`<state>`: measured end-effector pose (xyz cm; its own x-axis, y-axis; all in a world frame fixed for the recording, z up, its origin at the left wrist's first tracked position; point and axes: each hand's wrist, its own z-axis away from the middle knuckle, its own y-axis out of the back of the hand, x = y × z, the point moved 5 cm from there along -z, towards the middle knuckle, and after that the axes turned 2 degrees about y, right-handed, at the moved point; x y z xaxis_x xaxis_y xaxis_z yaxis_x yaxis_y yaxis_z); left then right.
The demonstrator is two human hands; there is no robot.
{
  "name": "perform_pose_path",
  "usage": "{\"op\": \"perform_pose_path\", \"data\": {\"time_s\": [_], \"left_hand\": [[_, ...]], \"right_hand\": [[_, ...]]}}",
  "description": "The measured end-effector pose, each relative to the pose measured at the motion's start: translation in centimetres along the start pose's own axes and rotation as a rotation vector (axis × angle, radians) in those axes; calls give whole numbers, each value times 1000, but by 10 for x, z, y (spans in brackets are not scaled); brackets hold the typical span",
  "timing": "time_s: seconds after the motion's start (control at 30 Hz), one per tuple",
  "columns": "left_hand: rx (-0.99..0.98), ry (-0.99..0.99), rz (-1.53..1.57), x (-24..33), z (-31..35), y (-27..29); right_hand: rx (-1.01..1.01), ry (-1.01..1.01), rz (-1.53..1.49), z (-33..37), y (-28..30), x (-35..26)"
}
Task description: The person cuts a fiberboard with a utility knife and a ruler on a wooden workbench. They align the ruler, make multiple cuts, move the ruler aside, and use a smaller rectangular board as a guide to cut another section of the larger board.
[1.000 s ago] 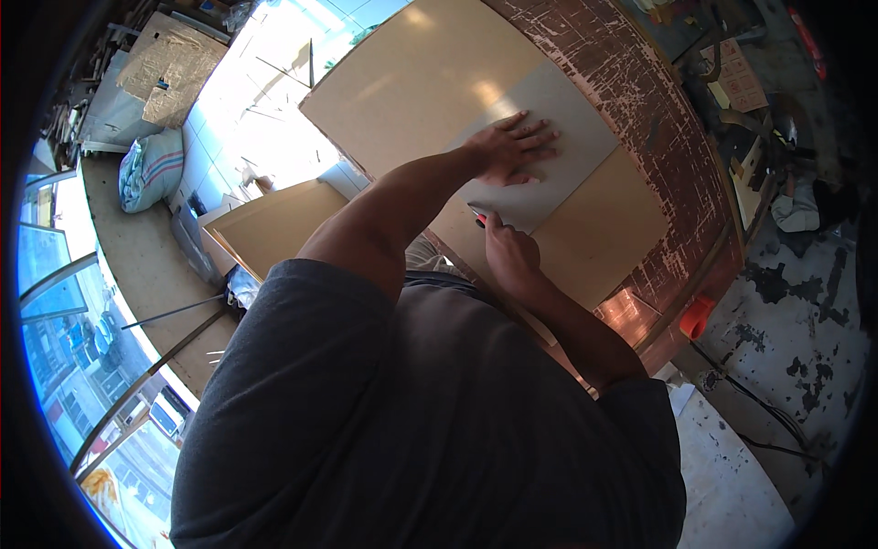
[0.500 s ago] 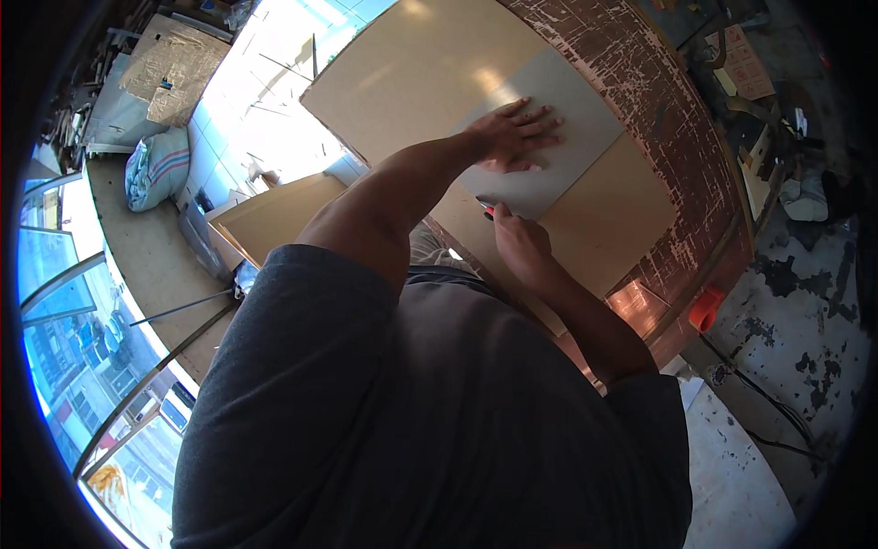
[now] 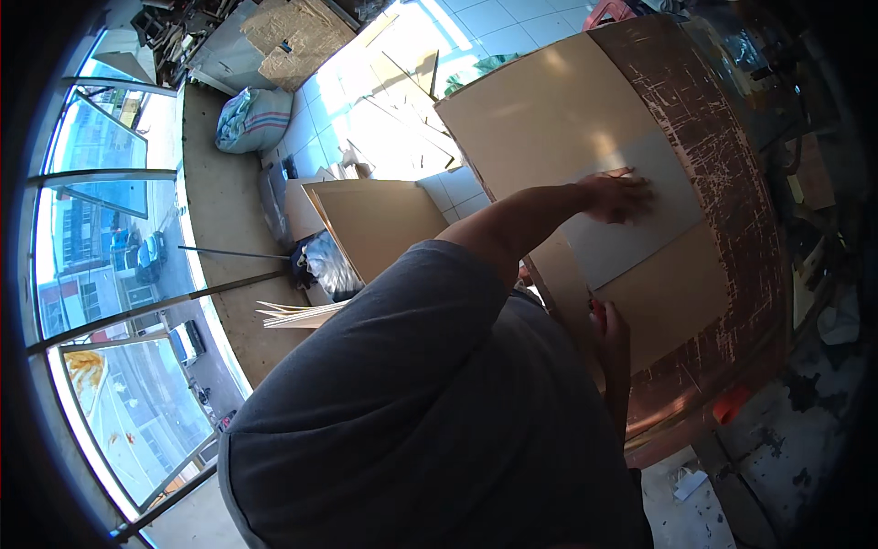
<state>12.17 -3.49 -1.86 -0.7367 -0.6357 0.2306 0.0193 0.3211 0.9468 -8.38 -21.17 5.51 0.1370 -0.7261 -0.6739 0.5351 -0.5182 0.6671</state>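
My left hand (image 3: 622, 194) lies on a smooth grey sheet (image 3: 631, 236), fingers stretched out and slightly blurred. The sheet rests on a larger tan board (image 3: 540, 105), which shows past it on both sides. In my right hand (image 3: 613, 328) is a red-handled utility knife (image 3: 596, 305), gripped close to the grey sheet's near corner. Its blade is too small to make out here. The knife is over the tan board, close to my body.
Beneath the board is a worn reddish-brown table (image 3: 700, 119). Leftward stand a tan panel (image 3: 380, 224) and a stuffed striped sack (image 3: 256, 121) beside windows (image 3: 101, 220). A red object (image 3: 730, 403) sits at the table's near right edge.
The view has swung left, so the table appears farther right. My right hand has drawn the knife along the grey sheet's edge to its near corner. My left hand stays on the sheet.
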Motion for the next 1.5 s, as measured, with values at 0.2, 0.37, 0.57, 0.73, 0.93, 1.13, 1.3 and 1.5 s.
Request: {"op": "perform_pose_path", "data": {"time_s": [0.2, 0.37, 0.57, 0.73, 0.93, 1.13, 1.3, 1.5], "left_hand": [[62, 68, 333, -17, -10, -4], [205, 291, 990, -2, 2, 23], [504, 350, 931, 40, 67, 56], [385, 568, 227, 21, 120, 76], [316, 608, 393, -11, 135, 87], [261, 607, 500, -42, 132, 98], [215, 592, 519, -104, 149, 111], [271, 587, 455, -172, 174, 142]], "right_hand": [[447, -195, -582, 47, -22, 89], [474, -552, -912, 41, -11, 98], [571, -275, -1142, -14, 6, 117], [634, -236, -1190, -66, -1, 141], [763, -156, -1179, -108, -24, 128], [878, -259, -1123, -122, -33, 98], [792, -408, -1042, -161, -26, 42], [782, -284, -1069, -243, -26, -34]]}}
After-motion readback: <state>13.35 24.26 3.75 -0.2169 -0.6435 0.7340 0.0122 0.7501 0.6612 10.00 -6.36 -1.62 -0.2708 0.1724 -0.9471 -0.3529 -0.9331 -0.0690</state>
